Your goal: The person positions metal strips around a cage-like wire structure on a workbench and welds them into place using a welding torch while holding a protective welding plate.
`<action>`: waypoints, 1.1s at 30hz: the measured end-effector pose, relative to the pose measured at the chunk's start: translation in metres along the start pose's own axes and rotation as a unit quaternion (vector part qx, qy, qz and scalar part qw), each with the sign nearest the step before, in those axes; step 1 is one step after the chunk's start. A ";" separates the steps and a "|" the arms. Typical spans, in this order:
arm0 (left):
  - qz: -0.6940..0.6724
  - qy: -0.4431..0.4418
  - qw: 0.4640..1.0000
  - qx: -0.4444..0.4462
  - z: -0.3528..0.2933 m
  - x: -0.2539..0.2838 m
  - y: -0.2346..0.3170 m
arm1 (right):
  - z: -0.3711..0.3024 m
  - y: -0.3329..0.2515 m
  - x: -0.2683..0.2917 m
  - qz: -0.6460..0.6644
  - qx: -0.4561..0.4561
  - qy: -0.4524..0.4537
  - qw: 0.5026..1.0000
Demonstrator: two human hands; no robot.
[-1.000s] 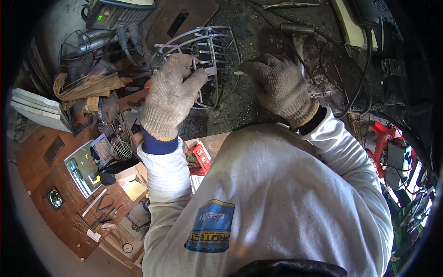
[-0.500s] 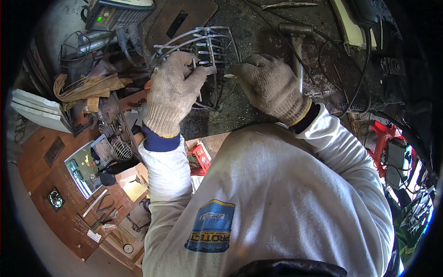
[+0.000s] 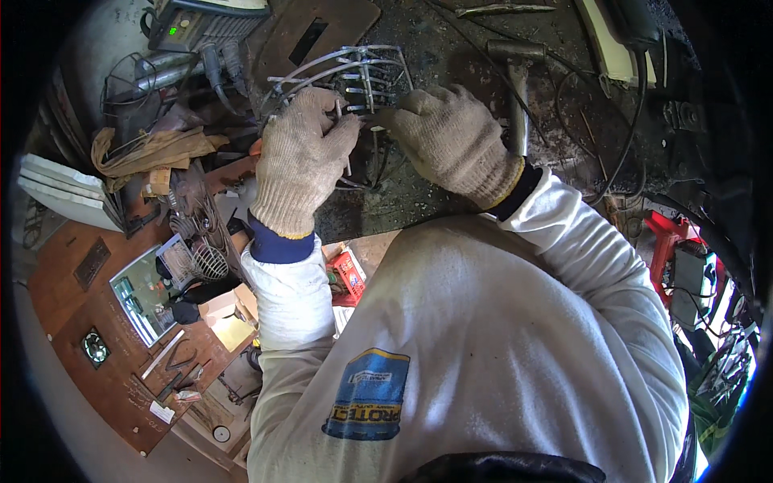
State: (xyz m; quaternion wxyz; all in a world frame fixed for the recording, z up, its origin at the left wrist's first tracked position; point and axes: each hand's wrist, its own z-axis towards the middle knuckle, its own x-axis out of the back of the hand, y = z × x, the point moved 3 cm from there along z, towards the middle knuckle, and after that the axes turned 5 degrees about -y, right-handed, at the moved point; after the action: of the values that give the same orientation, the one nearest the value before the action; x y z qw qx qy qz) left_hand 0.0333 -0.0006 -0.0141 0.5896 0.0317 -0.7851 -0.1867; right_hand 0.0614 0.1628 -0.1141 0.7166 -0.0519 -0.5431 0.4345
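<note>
A curved frame of welded metal rods, with several short crossbars, rests on the dark metal bench top. My gloved left hand is at its near left side, thumb and fingers closed on a thin metal rod. Whether that rod is joined to the frame is hidden by the glove. My gloved right hand is curled closed just right of the left thumb, at the frame's near side. A small pale tip pokes out from its fingers; the rest is covered.
A T-shaped metal hammer lies right of my right hand, with black cables around it. A welding machine stands at the far left. Brown cloth lies left of my left hand. A slotted metal plate lies behind the frame.
My right hand has moved left, bringing the pale tip close to the left thumb and the frame. My left hand has stayed in nearly the same place, still closed on the rod.
</note>
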 end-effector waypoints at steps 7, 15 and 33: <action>-0.013 -0.011 0.999 0.028 0.000 0.002 0.004 | 0.001 -0.008 0.002 -0.052 0.029 -0.004 0.998; -0.083 -0.012 0.996 0.017 -0.011 0.017 0.001 | -0.010 0.000 0.031 -0.058 -0.043 -0.052 0.996; -0.195 -0.036 0.974 0.112 -0.029 -0.013 -0.012 | -0.033 0.006 0.020 0.080 -0.048 -0.020 0.995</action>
State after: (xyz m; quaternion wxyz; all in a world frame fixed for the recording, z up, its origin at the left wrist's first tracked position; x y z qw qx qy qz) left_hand 0.0629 -0.0156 -0.0232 0.5059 0.2431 -0.8006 -0.2098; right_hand 0.0858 0.1933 -0.1163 0.6654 -0.1206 -0.5716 0.4647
